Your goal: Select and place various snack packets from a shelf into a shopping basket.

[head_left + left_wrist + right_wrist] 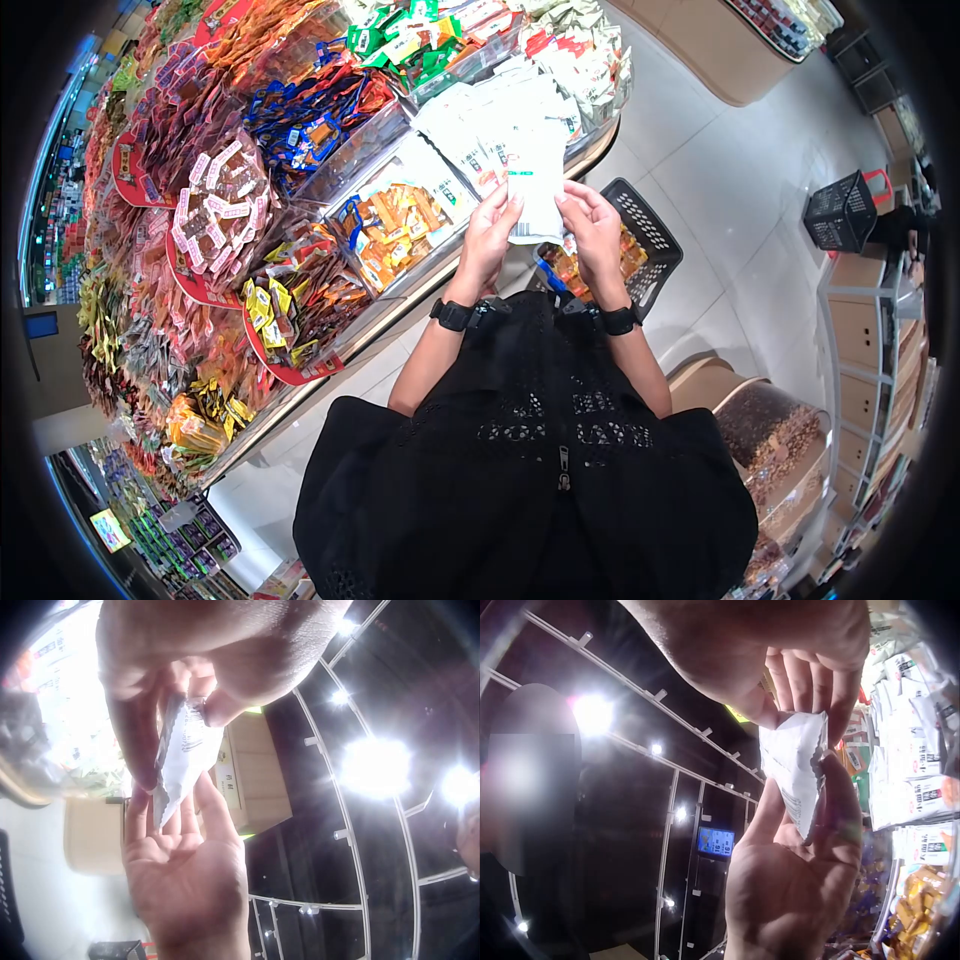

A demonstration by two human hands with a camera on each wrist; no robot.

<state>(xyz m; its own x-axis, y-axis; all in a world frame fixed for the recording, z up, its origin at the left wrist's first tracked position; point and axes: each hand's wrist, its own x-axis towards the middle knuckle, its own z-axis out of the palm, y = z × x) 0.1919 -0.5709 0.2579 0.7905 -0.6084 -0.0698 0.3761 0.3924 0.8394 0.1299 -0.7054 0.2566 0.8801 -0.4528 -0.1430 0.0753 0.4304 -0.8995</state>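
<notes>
Both hands hold a white snack packet [535, 195] at its near end, above the edge of a candy display. The left hand [488, 240] grips its left side, with the thumb on the face towards me. On the opposite side the right hand [597, 240] pinches it, thumb likewise on top. The wrist views show the packet's crimped edge [819, 761] between the fingers of the two hands. Just beyond lies a heap of similar white packets [475, 125]. A bin of orange-wrapped snacks [400, 225] is left of the left hand.
A black shopping basket [660, 255] with colourful packets stands below the right hand. Candy heaps, including blue packets [310, 125] and yellow packets [268, 308], fill the display on the left. Another black basket [838, 212] is at the right, near shelving [860, 340].
</notes>
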